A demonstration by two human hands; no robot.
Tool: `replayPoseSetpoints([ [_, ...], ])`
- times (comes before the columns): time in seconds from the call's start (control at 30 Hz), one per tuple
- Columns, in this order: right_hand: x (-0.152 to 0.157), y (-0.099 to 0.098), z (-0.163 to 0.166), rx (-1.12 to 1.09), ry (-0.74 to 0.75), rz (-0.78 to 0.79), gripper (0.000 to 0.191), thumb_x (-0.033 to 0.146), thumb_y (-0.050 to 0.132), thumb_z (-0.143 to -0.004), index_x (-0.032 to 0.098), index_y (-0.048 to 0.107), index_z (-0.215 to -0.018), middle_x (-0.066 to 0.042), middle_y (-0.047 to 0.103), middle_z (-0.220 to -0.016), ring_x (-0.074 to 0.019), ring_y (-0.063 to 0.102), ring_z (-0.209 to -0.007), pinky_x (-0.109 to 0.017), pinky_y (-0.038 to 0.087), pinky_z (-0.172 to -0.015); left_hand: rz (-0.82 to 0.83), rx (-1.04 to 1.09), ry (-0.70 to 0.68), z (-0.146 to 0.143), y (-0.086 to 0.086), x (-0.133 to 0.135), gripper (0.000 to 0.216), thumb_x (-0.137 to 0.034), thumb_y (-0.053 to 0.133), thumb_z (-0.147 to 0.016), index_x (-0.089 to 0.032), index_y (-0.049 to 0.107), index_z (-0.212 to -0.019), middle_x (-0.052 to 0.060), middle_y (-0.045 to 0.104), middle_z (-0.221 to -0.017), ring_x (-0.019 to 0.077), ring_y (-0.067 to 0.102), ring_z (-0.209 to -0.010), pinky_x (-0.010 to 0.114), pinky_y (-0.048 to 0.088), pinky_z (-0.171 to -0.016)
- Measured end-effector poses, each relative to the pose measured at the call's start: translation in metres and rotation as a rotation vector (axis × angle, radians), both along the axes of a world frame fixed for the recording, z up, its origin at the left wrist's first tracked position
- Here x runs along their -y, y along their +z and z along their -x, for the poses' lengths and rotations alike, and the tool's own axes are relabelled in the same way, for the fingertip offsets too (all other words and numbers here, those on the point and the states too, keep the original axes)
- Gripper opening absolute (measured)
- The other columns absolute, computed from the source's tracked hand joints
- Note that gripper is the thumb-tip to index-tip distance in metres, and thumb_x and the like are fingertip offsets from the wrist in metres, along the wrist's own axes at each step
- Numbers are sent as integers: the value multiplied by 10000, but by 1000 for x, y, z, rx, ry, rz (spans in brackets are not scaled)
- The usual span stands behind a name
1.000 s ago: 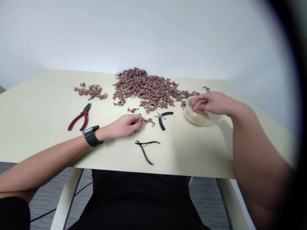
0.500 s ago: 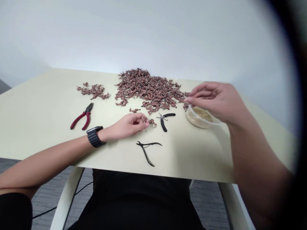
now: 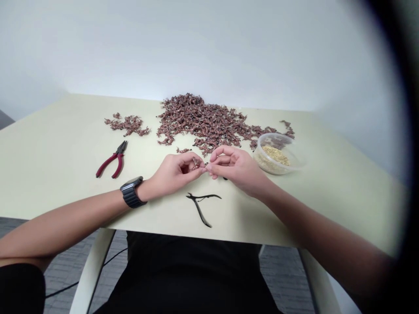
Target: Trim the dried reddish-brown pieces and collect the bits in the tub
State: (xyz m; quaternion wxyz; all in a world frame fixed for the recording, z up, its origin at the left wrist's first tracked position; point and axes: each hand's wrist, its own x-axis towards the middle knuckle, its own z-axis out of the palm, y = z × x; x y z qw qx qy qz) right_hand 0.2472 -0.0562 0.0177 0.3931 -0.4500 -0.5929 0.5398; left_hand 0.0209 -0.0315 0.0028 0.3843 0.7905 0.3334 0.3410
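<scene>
My left hand [image 3: 175, 172], with a dark watch on its wrist, rests on the pale table [image 3: 49, 161] and pinches a small reddish-brown piece [image 3: 195, 163]. My right hand [image 3: 234, 168] meets it fingertip to fingertip, its fingers pinched on something too small to make out. Both hands are just in front of a big heap of the same reddish-brown pieces [image 3: 206, 122]. A clear plastic bowl of tan bits [image 3: 277, 153] stands to the right of my right hand.
Black nippers [image 3: 200, 204] lie just in front of my hands near the table's front edge. Red-handled pliers [image 3: 111, 159] lie to the left. A smaller pile of reddish pieces [image 3: 127, 124] is at the back left. A white wall is behind.
My right hand has left the bowl and swung left to meet my left hand. It now covers the black-handled cutters. My left hand stayed put with its piece.
</scene>
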Motion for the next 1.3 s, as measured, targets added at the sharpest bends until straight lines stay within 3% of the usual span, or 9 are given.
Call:
replayPoseSetpoints([
  [0.4,-3,-8,2,-54,43,69,215,281,810,-833,193,647,-941,-23,743,-760,-153,684,-722,-304,560,-738,-105,-109,-8,3,2,1,202,-334,649,-961,-156,744,-967,-10,590,-682,85,478,-605,206,356,-544],
  [0.6,-6,-13,-1,-39,95,134,251,334,824,-818,156,726,-965,-81,774,-859,-161,696,-718,-306,590,-713,-112,-116,-2,3,2,0,205,-338,645,-964,-156,740,-969,-14,584,-680,85,485,-604,209,359,-548],
  [0.8,-2,-6,2,82,96,141,185,336,736,-885,155,715,-854,-40,706,-713,-121,606,-590,-265,538,-598,-58,-108,-6,2,0,0,213,-359,660,-961,-159,733,-978,-10,585,-699,89,483,-615,218,367,-558],
  [0.93,2,-6,6,171,-28,-14,182,345,700,-906,171,688,-854,-17,661,-676,-122,575,-568,-263,504,-557,134,-31,-25,-2,-1,-3,281,-433,649,-976,-158,681,-1025,-26,545,-703,78,461,-577,215,362,-532],
  [1.07,5,-10,8,264,-126,-231,188,376,673,-927,190,696,-939,-31,684,-766,-145,606,-627,-283,493,-585,371,3,-137,-3,-3,-6,279,-437,594,-1011,-159,612,-1029,-13,591,-757,89,556,-601,224,459,-577],
  [1.3,7,-9,9,436,-127,-411,141,332,623,-944,211,675,-894,-35,696,-760,-163,610,-652,-294,457,-603,376,12,-188,-2,0,-2,275,-411,603,-1012,-145,626,-947,7,646,-770,88,613,-606,225,506,-603],
])
